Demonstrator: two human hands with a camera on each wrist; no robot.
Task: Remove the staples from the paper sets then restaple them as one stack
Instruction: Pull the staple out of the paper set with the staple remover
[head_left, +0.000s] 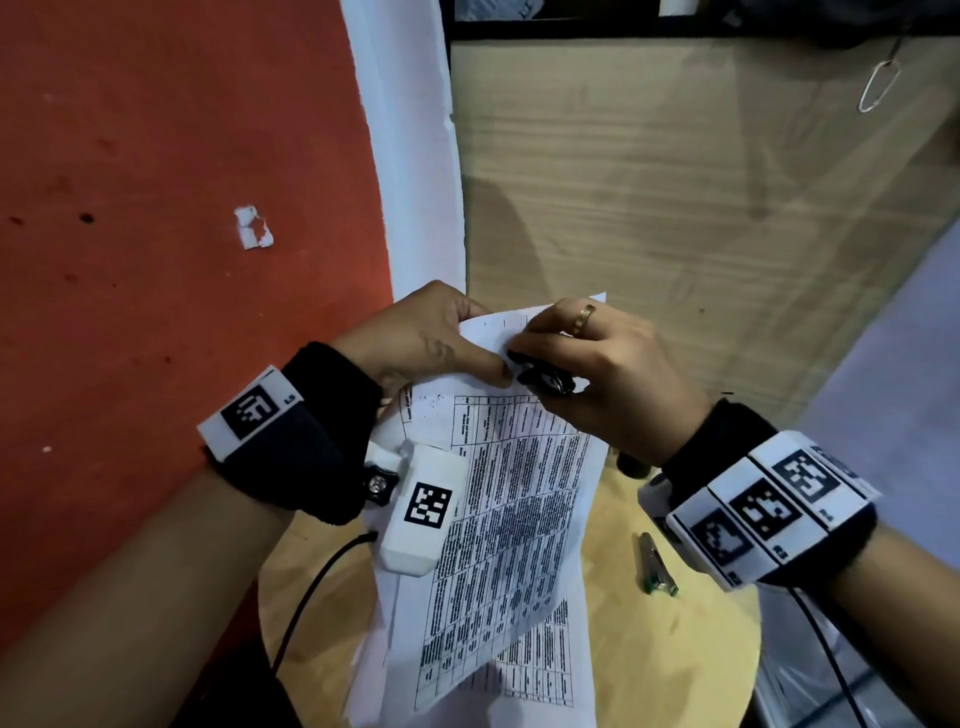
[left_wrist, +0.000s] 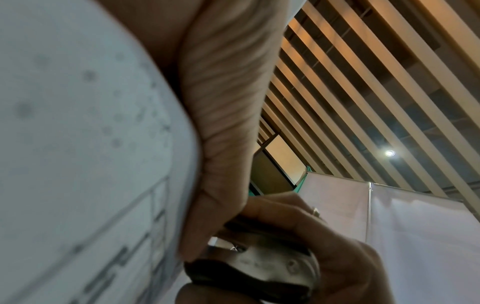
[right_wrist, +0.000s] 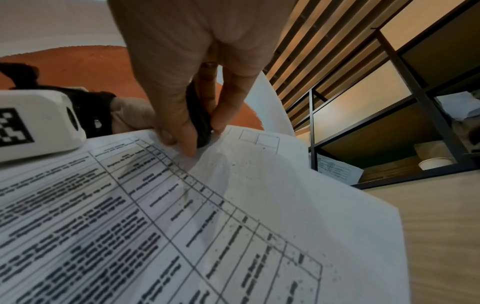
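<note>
A set of printed table sheets (head_left: 509, 519) is held up above the round wooden table (head_left: 675, 649). My left hand (head_left: 441, 338) pinches the top corner of the sheets, thumb on the front. My right hand (head_left: 587, 374) grips a black staple remover (head_left: 543, 376) and has it at that same corner, right beside my left thumb. In the left wrist view the remover's metal jaws (left_wrist: 259, 261) sit at the paper's edge (left_wrist: 91, 164). The right wrist view shows my fingers (right_wrist: 182, 123) around the black remover (right_wrist: 201, 123), against the sheets (right_wrist: 182, 226). The staple itself is hidden.
A small stapler (head_left: 657, 566) with a green end lies on the table to the right of the sheets. A red wall (head_left: 182, 234) stands to the left, a wooden panel (head_left: 675, 208) behind. Dark shelving (right_wrist: 389, 113) holds papers and a white cup.
</note>
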